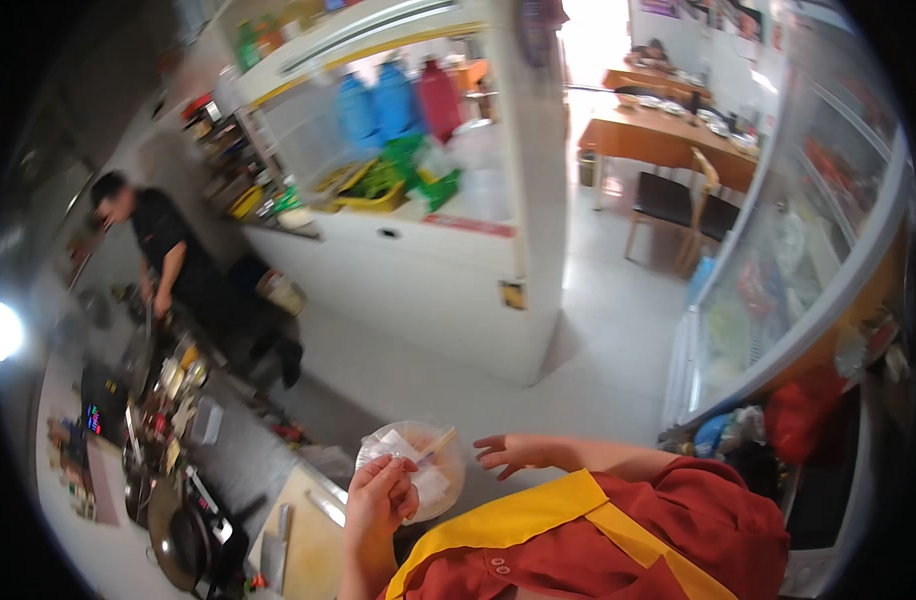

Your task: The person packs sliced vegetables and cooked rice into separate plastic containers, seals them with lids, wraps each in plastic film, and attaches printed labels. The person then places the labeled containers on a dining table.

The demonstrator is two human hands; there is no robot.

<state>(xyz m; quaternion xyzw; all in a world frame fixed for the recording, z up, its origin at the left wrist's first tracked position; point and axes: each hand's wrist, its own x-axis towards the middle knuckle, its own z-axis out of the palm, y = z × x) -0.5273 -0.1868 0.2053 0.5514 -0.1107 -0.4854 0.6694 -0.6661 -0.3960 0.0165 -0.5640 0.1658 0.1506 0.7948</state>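
My left hand (383, 491) is closed with its thumb and finger pinched on the gathered top of a clear plastic bag. In the bag hangs a round takeaway container (446, 491) with white paper packets and what looks like wrapped chopsticks (437, 444) on top. My right hand (514, 454) is to the right of the bag, fingers apart, touching nothing. On the counter left of my left hand, a cleaver (275, 555) lies on a wooden cutting board (311, 551).
A wok (178, 536) and condiment containers line the steel counter (251, 450). A co-worker in black (176, 240) stands at the stove. A white partition (428, 277) crosses ahead; a glass-door fridge (773, 270) stands right. Beyond are tables and chairs (664, 199).
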